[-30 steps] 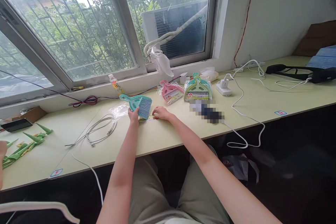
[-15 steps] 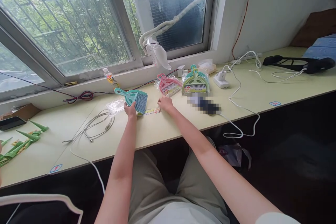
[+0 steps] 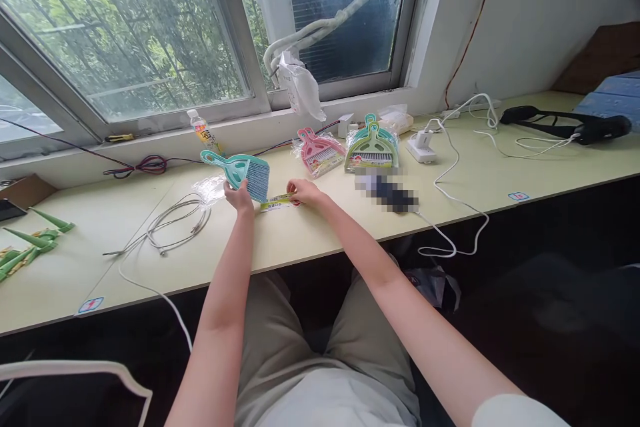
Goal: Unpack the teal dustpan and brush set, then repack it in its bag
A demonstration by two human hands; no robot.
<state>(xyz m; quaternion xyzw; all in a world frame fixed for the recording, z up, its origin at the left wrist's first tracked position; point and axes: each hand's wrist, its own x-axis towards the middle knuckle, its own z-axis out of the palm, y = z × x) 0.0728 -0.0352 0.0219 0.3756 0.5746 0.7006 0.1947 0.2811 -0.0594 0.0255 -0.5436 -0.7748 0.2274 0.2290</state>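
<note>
My left hand [image 3: 239, 199] is closed around a teal hand brush [image 3: 258, 177], its grey-blue bristles facing right and its handle pointing left. Whether a dustpan is nested with the brush, I cannot tell. At the right end of a printed yellow cardboard label [image 3: 276, 203], the fingers of my right hand [image 3: 306, 192] are pinched together on it. The label is low over the table, just right of the bristles. Behind my right hand lie a pink dustpan and brush set [image 3: 320, 152] in clear wrap and green dustpan and brush sets [image 3: 373, 147], also wrapped.
Crumpled clear wrap [image 3: 210, 189] and a coiled grey cable [image 3: 173, 223] lie left of my left hand. A drink bottle [image 3: 204, 130] stands by the window. Further right are a blurred dark object [image 3: 393, 193], a white charger [image 3: 421, 147] and loose white cables.
My right hand has shifted left along the label, and the label's right end is now raised slightly. My left hand still holds the brush. The camera view has shifted a little.
</note>
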